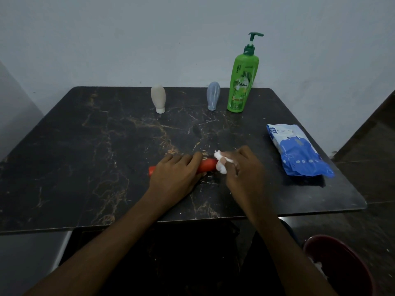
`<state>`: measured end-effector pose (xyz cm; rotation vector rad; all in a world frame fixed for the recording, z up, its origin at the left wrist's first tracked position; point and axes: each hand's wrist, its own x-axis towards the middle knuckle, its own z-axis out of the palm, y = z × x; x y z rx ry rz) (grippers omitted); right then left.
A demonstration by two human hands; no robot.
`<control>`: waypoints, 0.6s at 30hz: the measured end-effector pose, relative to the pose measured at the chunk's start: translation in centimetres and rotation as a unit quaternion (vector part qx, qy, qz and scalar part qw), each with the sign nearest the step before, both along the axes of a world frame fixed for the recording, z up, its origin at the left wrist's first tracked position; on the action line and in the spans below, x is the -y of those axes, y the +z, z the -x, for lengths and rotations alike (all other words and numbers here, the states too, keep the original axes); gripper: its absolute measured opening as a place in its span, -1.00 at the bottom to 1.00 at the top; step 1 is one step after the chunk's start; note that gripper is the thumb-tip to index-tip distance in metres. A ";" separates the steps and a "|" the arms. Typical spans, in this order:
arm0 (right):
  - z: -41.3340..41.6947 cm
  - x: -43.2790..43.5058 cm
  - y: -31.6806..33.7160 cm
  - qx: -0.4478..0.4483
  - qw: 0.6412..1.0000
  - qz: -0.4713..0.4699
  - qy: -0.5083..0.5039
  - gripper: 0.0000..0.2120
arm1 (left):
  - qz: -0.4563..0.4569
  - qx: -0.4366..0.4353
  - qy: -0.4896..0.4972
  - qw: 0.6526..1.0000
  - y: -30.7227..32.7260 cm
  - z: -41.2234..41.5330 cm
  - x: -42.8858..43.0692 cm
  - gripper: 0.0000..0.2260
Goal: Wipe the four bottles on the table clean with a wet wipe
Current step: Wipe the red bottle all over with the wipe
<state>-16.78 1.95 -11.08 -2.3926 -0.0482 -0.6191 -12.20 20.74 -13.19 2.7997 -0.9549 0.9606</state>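
An orange-red bottle (pixel 208 165) lies on its side near the middle front of the dark marble table (pixel 85 157). My left hand (pixel 175 174) grips its middle from above. My right hand (pixel 241 167) holds a crumpled white wet wipe (pixel 220 162) against the bottle's right end. At the back stand a beige squeeze bottle (pixel 158 98) on its cap, a pale blue squeeze bottle (pixel 213 95) on its cap, and a tall green pump bottle (pixel 242 82).
A blue and white pack of wet wipes (pixel 297 150) lies at the table's right side. A dark red bin (pixel 342 265) with something white inside sits on the floor at the lower right. A plain wall stands right behind the table.
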 end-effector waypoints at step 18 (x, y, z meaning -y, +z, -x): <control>1.6 -0.2 -2.5 0.000 1.000 0.004 -0.014 -0.80 | -0.070 -0.110 0.080 0.988 -0.3 -0.3 0.3 -0.28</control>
